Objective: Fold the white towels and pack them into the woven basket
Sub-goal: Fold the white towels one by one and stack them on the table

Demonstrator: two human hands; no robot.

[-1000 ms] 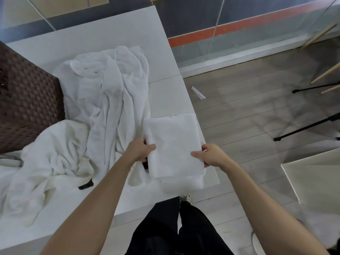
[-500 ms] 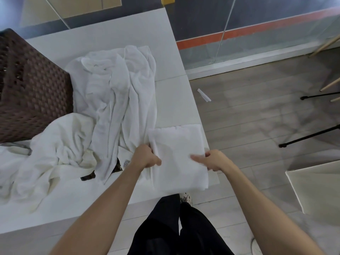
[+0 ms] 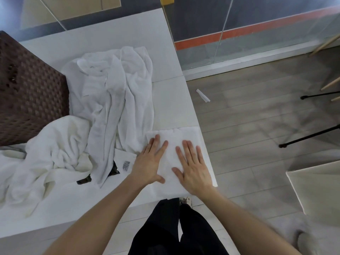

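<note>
- The folded square white towel [image 3: 185, 133] lies directly under the fingers of both hands, at the near right corner of the white table [image 3: 110, 30].
- The left hand [image 3: 150, 162] and the right hand [image 3: 193, 168] press it flat, with fingers straight and a little apart, gripping nothing.
- It looks soft, light and limp. I think it is best taken by the two side edges, outside the little fingers, so that the layers stay together.
- The crumpled unfolded white towels [image 3: 114, 100] lie to the left of the left fingertips and beyond them. The dark brown woven basket [image 3: 27, 96] stands farther left.

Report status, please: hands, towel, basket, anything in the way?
Both open: left hand and right hand flat on folded towel. Towel at table corner, not yet in basket. Loose towels heaped between towel and basket.
</note>
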